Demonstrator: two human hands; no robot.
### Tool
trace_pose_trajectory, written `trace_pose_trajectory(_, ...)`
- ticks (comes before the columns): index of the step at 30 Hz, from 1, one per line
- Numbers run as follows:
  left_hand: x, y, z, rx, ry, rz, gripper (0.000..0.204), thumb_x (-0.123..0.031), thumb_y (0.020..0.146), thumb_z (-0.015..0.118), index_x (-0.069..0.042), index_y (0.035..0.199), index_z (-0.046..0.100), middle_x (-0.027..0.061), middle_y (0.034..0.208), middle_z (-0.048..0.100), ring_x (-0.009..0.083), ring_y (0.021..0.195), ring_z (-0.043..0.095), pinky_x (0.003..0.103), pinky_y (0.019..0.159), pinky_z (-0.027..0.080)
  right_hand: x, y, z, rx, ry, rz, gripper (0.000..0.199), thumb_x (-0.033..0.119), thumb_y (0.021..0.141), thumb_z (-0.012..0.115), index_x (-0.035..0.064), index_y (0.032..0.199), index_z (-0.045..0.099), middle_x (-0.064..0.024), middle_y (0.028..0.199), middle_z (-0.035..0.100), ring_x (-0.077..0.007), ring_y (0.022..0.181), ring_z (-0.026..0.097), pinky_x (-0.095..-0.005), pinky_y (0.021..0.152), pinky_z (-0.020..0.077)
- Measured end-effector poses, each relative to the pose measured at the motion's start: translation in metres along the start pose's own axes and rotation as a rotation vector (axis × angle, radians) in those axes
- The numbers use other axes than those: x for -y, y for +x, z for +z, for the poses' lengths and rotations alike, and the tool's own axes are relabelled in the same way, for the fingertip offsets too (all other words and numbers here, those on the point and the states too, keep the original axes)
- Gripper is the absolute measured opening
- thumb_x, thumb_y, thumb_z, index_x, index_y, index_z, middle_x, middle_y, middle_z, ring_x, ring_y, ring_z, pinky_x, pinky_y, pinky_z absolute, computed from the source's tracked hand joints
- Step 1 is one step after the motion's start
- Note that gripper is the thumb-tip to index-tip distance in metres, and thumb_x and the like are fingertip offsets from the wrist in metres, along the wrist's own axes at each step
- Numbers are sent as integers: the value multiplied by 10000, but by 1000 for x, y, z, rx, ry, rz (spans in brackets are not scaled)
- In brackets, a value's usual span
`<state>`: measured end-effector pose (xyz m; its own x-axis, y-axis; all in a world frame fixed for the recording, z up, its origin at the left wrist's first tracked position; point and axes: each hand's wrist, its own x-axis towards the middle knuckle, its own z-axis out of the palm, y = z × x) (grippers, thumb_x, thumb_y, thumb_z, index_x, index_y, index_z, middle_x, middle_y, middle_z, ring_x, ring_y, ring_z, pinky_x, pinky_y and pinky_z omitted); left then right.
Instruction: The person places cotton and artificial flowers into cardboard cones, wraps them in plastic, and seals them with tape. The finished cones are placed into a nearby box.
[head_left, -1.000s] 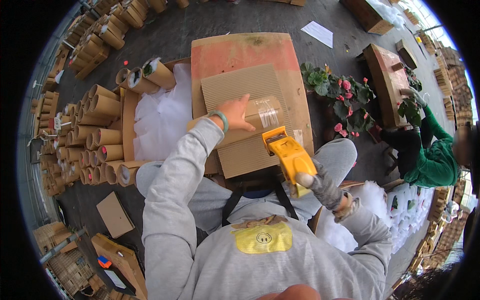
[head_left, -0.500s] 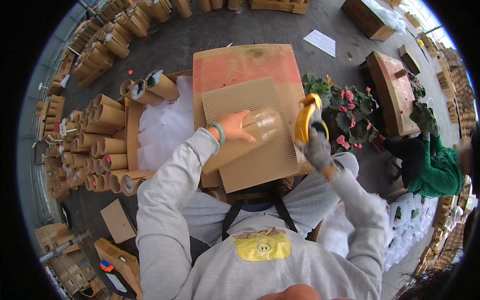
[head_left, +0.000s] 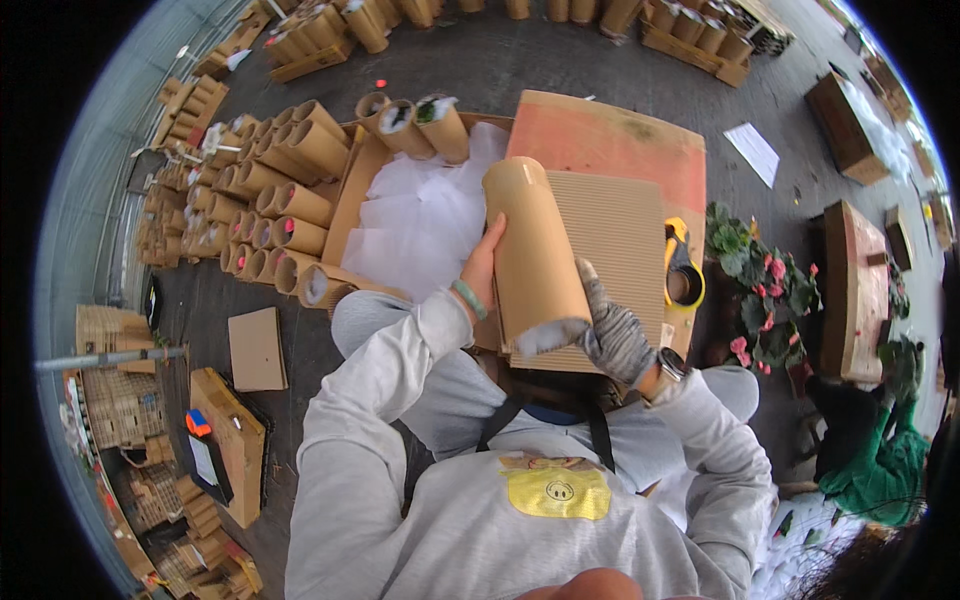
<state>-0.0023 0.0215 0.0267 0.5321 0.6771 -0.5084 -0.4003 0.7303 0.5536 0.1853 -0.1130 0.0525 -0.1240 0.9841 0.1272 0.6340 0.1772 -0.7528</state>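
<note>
One brown paper-wrapped roll [head_left: 535,250], gripped by both hands (left hand [head_left: 482,268], gloved right hand [head_left: 612,335]), fingers seemingly wrapped round it.

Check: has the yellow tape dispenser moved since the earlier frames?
Yes. The yellow tape dispenser left the right hand and lies at the corrugated cardboard sheet's right edge.

A yellow tape dispenser [head_left: 683,268] lies on the corrugated cardboard bench [head_left: 625,225]. Stacked brown cardboard tubes [head_left: 270,205] sit left; potted pink flowers [head_left: 760,290] right; perhaps white tissue paper [head_left: 425,215] between.
</note>
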Motion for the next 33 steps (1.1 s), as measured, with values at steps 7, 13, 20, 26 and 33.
trace_pose_trajectory(7,-45,-51,-59,-199,801,451,726,-155,912,549,-61,1473,99,114,1412,358,167,1248,399,318,1023,340,19,129,68,158,-104,205,726,325,857,583,-13,1409,255,-281,878,609,-439,841,605,-459,744,478)
trace_pose_trajectory(13,-113,17,-125,-473,459,134,424,-180,888,361,23,1258,396,188,1178,558,311,1001,619,409,768,549,-12,142,70,108,-525,-171,654,373,858,547,-21,1347,364,-156,1215,557,-331,1184,481,-433,1012,340)
trace_pose_trajectory(20,-135,149,-141,-549,486,55,393,-191,913,310,14,1235,403,217,1103,592,348,805,683,408,655,569,-85,111,80,95,-571,-261,533,365,805,576,46,1229,532,-131,1318,474,-298,1276,382,-492,1109,196)
trace_pose_trajectory(26,-148,279,-121,-646,612,126,416,-225,910,362,102,1154,444,253,967,627,345,722,685,398,564,563,-76,118,77,57,-480,-229,540,370,774,604,63,1214,547,-120,1311,479,-291,1267,389,-492,1103,214)
trace_pose_trajectory(33,-131,367,-136,-734,625,179,557,-420,912,421,105,1066,528,294,905,621,377,695,669,459,560,561,-72,127,67,129,-430,-228,516,378,771,605,67,1180,555,-107,1263,493,-275,1203,430,-501,1050,271)
